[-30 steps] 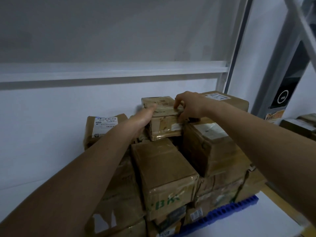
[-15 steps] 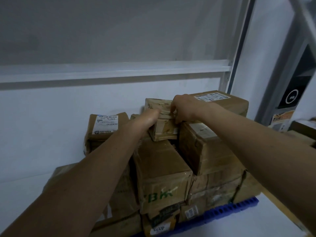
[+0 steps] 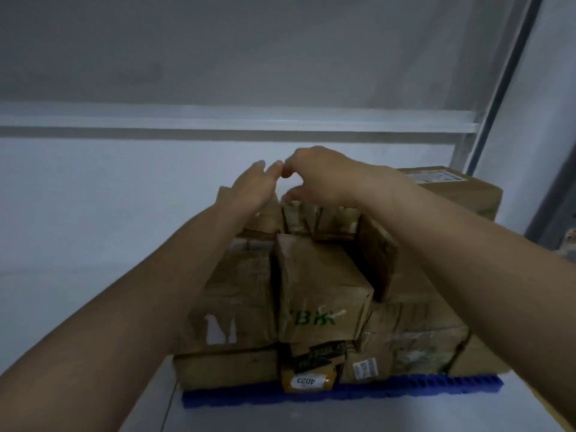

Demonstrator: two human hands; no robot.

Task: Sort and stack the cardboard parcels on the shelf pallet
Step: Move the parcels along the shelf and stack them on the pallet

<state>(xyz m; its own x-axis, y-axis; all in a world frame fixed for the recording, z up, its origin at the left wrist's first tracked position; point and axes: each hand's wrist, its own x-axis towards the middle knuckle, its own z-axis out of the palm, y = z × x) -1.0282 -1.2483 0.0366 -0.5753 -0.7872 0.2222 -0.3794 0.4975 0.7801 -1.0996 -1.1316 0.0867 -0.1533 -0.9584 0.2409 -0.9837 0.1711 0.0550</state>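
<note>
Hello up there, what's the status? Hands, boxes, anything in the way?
Left hand open, flat at top of stack. Right hand curled over small top parcel, grip unclear. Large labelled box close on the right. Blue pallet beneath.

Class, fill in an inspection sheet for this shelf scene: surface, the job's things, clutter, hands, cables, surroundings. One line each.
Surface: blue pallet on a pale shelf board, carrying the stack.
Job's things: taped cardboard parcels; green-lettered box front centre, small labelled box at the bottom, large labelled box top right.
Clutter: nothing seen.
Hands: left hand flat, fingers straight, over the top of the stack; right hand curled over the top parcels, grip unclear.
Cables: nothing seen.
Surroundings: white wall, shelf beam, grey upright at right.
</note>
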